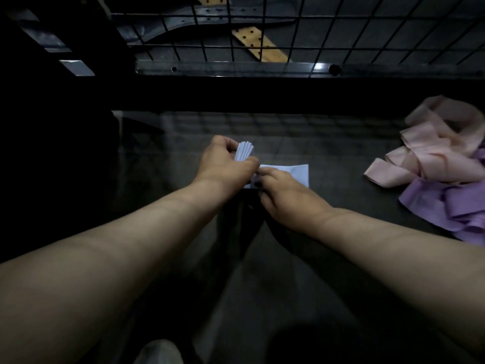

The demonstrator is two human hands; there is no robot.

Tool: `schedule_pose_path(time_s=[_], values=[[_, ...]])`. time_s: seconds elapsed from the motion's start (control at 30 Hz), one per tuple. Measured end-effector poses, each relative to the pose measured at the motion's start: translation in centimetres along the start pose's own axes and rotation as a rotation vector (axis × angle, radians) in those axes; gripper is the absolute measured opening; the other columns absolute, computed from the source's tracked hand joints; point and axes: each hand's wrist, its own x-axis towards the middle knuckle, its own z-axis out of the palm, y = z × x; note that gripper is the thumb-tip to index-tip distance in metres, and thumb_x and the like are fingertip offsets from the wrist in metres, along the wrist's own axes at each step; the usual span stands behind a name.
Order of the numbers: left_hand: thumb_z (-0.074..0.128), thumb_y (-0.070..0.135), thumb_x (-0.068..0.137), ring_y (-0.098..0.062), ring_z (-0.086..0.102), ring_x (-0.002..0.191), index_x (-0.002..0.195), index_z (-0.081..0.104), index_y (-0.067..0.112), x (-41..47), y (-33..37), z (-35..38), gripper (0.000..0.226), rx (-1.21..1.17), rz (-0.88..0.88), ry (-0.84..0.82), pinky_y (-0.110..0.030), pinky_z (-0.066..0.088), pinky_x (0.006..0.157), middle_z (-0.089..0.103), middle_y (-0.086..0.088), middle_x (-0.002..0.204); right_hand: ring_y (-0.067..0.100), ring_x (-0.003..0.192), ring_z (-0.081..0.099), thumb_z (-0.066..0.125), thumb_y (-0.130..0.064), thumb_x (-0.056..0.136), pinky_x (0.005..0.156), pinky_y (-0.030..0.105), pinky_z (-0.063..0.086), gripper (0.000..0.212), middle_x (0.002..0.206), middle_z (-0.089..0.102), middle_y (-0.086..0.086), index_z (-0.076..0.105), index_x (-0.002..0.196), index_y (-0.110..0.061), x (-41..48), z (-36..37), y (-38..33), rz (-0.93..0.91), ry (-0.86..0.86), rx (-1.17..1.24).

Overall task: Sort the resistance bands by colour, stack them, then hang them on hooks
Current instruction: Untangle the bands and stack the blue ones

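A stack of pale blue resistance bands lies flat in the middle of the dark tabletop. My left hand grips the stack's left end, where the looped ends fan upward between its fingers. My right hand pinches the same stack at its near edge, fingertips beside the left hand's. At the right edge sits a loose heap of pink bands on top of purple bands.
A black wire grid panel stands behind the table, above a metal rail. Dark and tan straps with holes show behind the grid. The left side of the scene is in deep shadow.
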Motion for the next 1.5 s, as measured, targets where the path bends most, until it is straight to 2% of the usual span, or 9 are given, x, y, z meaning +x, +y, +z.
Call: schedule_pose_path(time_s=[0.1,0.27,0.47,0.67,0.9,1.1,1.23,1.33,1.5], values=[[0.071,0.020,0.078,-0.012,0.062,0.070,0.102,0.057,0.013,-0.2,0.3,1.1,0.029,-0.009,-0.009,-0.053,-0.029,0.057,0.073,0.064,0.002,0.085,0.037,0.120,0.046,0.048,-0.028,0.090,0.099,0.046,0.039,0.038,0.132,0.052,0.014,0.067,0.116,-0.008,-0.7,0.0,1.2,0.037,0.060,-0.141],[0.072,0.022,0.074,-0.016,0.064,0.076,0.100,0.059,0.014,-0.3,0.8,2.6,0.030,0.025,0.016,-0.087,-0.030,0.057,0.075,0.065,0.001,0.087,0.031,0.116,0.047,0.024,-0.043,0.081,0.095,0.039,0.038,0.068,0.132,0.051,0.007,0.057,0.137,-0.021,-1.4,-0.5,1.7,-0.005,-0.036,-0.191],[0.076,0.034,0.073,-0.013,0.062,0.083,0.102,0.057,0.020,-0.3,0.6,4.2,0.038,0.102,0.019,-0.167,-0.024,0.050,0.074,0.063,0.006,0.088,0.033,0.118,0.053,0.043,-0.015,0.088,0.099,0.041,0.042,0.045,0.130,0.058,0.011,0.057,0.130,-0.006,-1.9,-1.2,2.6,-0.002,0.027,-0.036],[0.081,0.044,0.065,-0.014,0.065,0.084,0.103,0.058,0.021,-0.6,0.5,4.9,0.050,0.072,-0.040,-0.211,-0.031,0.056,0.077,0.065,0.004,0.089,0.024,0.123,0.052,0.054,0.000,0.090,0.104,0.015,0.032,0.032,0.133,0.059,0.010,0.066,0.119,-0.006,-2.0,-1.5,3.7,0.035,0.164,0.147],[0.077,0.036,0.075,-0.015,0.062,0.087,0.105,0.059,0.019,-0.2,0.5,5.2,0.039,0.153,-0.031,-0.187,-0.026,0.050,0.075,0.064,0.003,0.092,0.030,0.102,0.048,0.062,-0.012,0.090,0.087,0.037,0.044,0.012,0.109,0.051,0.011,0.072,0.095,-0.007,-2.3,-0.1,4.7,0.177,0.441,0.088],[0.077,0.057,0.073,-0.014,0.060,0.099,0.117,0.057,0.018,-0.9,1.4,5.6,0.062,0.235,0.030,-0.278,-0.024,0.046,0.082,0.063,0.001,0.110,0.021,0.102,0.051,0.063,-0.003,0.088,0.094,0.026,0.044,0.012,0.108,0.042,-0.001,0.067,0.095,-0.012,-1.4,-0.5,5.1,0.355,0.358,0.322],[0.055,0.030,0.094,-0.021,0.061,0.111,0.125,0.063,0.019,-1.2,1.7,5.4,0.034,0.293,0.055,-0.313,-0.023,0.046,0.093,0.064,-0.007,0.124,0.003,0.077,0.050,0.064,0.001,0.086,0.076,0.001,0.041,0.012,0.108,0.047,0.001,0.069,0.097,-0.002,-1.2,-1.1,5.2,0.427,0.386,0.415],[0.052,0.010,0.092,-0.018,0.061,0.109,0.126,0.064,0.016,-1.6,1.8,4.9,0.036,0.187,0.015,-0.357,-0.021,0.046,0.096,0.066,-0.006,0.119,0.007,0.090,0.054,0.057,-0.004,0.091,0.070,-0.006,0.032,0.013,0.110,0.049,-0.001,0.067,0.099,-0.002,-1.6,-1.4,5.3,0.496,0.407,0.549],[0.052,-0.004,0.087,-0.021,0.064,0.109,0.119,0.068,0.012,-1.6,1.2,4.7,0.040,-0.042,-0.102,-0.377,-0.033,0.047,0.104,0.070,-0.008,0.113,0.011,0.093,0.056,0.072,-0.040,0.086,0.092,0.018,0.047,0.028,0.114,0.045,0.002,0.064,0.088,-0.013,-1.2,-1.1,4.5,0.531,0.367,0.510]])
